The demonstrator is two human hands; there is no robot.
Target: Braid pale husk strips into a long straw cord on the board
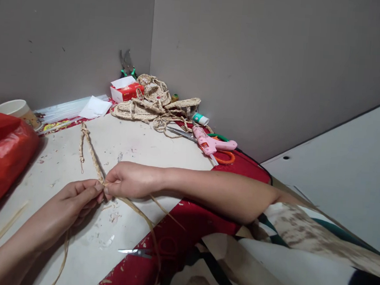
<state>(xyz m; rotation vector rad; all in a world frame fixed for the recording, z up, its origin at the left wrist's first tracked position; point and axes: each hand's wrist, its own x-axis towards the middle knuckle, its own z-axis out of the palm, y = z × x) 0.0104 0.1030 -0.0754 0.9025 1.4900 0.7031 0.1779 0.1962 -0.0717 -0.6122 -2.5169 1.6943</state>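
A narrow straw braid (93, 156) runs down the pale board to where my two hands meet. My left hand (80, 199) pinches its lower end between thumb and fingers. Right beside it, my right hand (121, 179) is closed on the same end and its strands. Loose straw strands (144, 218) trail from under my right hand toward the red cloth, and another strand (65, 255) hangs below my left hand. A thin braided cord (81, 149) with a small loop branches off the braid's top. The fingertips partly hide the plaited end.
Woven straw pieces (140, 110) lie heaped at the back, near a red box (126, 91) and pliers (127, 65). A pink glue gun (208, 141) rests on orange-handled scissors (226, 157). Small scissors (135, 252) lie in front. Left are a red bag (4, 158) and a cup (18, 110).
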